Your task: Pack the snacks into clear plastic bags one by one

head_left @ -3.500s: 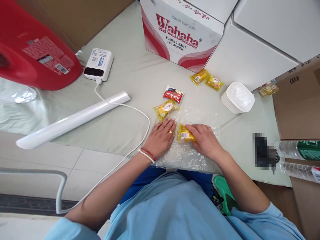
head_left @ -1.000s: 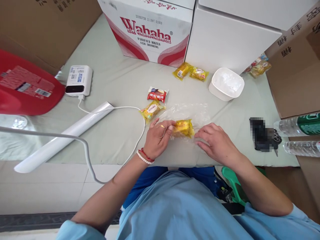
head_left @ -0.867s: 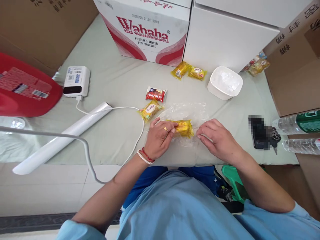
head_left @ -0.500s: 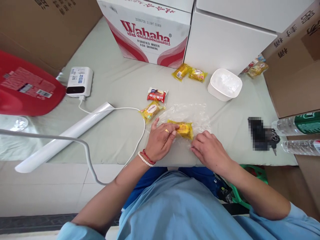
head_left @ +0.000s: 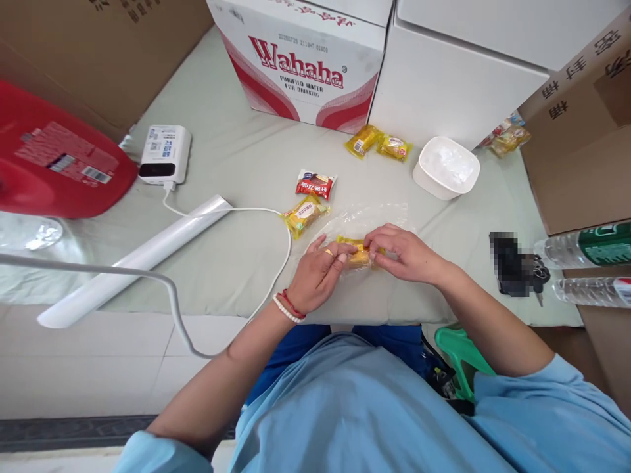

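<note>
Green-covered worktop (head_left: pixel 236 249) holds a clear film sheet (head_left: pixel 379 217); the left hand (head_left: pixel 320 272) and right hand (head_left: pixel 404 253) both pinch a yellow snack pack (head_left: pixel 358 257) on it, seemingly mid-wrap.

Your view: bright, even daylight; soft, faint shadows. Mild glare on the white tube (head_left: pixel 133 257). Wide-angle bending at the edges. One blurred-out patch (head_left: pixel 507 263) at right; all else sharp.

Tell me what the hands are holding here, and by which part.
Both hold one yellow snack packet wrapped in clear plastic film: the left hand pinches its left end, the right hand grips its right end.
</note>
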`<action>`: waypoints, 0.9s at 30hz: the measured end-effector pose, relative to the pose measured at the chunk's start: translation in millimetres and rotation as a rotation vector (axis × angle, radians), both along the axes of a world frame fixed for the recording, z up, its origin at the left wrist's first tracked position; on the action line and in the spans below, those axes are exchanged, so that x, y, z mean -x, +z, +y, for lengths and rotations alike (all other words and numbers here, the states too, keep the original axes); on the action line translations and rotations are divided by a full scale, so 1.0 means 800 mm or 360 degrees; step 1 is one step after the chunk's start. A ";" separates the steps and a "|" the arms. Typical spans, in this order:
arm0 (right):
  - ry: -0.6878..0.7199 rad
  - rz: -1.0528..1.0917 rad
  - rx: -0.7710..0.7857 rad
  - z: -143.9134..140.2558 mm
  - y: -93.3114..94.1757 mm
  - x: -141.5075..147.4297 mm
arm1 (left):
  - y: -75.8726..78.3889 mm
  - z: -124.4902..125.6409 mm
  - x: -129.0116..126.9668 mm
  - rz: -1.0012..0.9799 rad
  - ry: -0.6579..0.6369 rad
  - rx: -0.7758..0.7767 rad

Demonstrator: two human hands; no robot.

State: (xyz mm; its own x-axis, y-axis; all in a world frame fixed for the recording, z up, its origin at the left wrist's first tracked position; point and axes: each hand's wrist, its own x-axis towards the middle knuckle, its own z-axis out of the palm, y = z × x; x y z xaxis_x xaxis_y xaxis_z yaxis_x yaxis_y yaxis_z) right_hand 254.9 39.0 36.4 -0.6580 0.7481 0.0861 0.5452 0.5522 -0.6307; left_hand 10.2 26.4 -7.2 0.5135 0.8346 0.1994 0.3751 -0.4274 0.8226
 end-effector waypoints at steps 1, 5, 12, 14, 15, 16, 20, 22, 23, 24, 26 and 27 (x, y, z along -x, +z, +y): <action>-0.0019 0.0047 0.0031 0.003 -0.005 -0.001 | 0.000 0.001 0.003 -0.0042 0.0048 0.0066; -0.0096 0.0106 0.0101 0.004 -0.015 -0.007 | -0.006 0.014 0.021 -0.0124 0.0403 0.0220; -0.0082 0.0129 0.0175 0.005 -0.015 -0.009 | -0.017 0.064 0.062 0.0245 0.0327 0.0145; -0.0080 0.0111 0.0171 0.008 -0.014 -0.007 | -0.014 0.071 0.066 0.0309 0.0438 -0.0044; -0.0086 0.0094 0.0170 0.010 -0.014 -0.006 | -0.011 0.069 0.066 0.0323 0.0525 -0.0137; -0.0095 0.0071 0.0170 0.011 -0.013 -0.005 | -0.005 0.064 0.064 0.0325 0.0637 -0.0234; -0.0124 -0.0047 0.0180 0.018 -0.008 0.000 | 0.020 0.012 0.042 0.0255 0.0943 -0.0665; -0.0118 -0.0084 0.0183 0.020 -0.005 0.001 | 0.027 -0.016 0.023 0.0128 0.0677 -0.0781; -0.0108 -0.0094 0.0187 0.021 -0.004 0.002 | 0.027 -0.025 0.013 0.0130 0.0408 -0.0735; -0.0094 -0.0099 0.0193 0.021 -0.004 0.003 | 0.025 -0.030 0.002 0.0159 0.0200 -0.0689; -0.0073 -0.0088 0.0213 0.022 -0.003 0.004 | 0.013 -0.028 -0.018 0.0278 0.0044 -0.0603; -0.0072 -0.0074 0.0226 0.023 -0.004 0.004 | 0.005 -0.023 -0.026 0.0334 0.0059 -0.0565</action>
